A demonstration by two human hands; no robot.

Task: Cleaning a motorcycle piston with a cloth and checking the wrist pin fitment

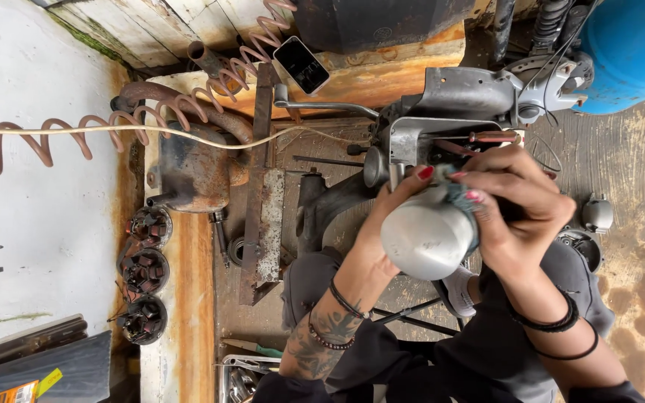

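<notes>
Head view, looking straight down at a rusty, cluttered metal counter (188, 298).

Left hand (390, 205): closed around the far side of a rounded, dull silver-grey metal housing (427, 239), thumb on top, steadying it above the lap. The housing sits at centre frame, off the counter, just near of a grey cast-metal machine body (457, 104).

Right hand (516, 201): fingers curled and pressed together, pinching a small grey-green rag (460, 198) against the far right shoulder of the housing. The rag touches the housing; most of it is hidden under the fingers.

Step in hand, as judged: wiping or polishing the housing's outer surface, one hand bracing, the other rubbing. How much of the surface is already cleaned cannot be told.

Next move, as judged, calls for turning the housing in the left-hand grip to bring an unwiped face under the rag, keeping the hold firm, since the smooth rounded shell could slip.

Surroundings: three dark wound armatures (145, 272) in a row at left; a coiled copper-coloured hose (113, 123) across the far left; a black smartphone (301, 65) lying far centre; a blue drum (632, 48) at far right; a small round grey cap (597, 214) on the floor at right.
</notes>
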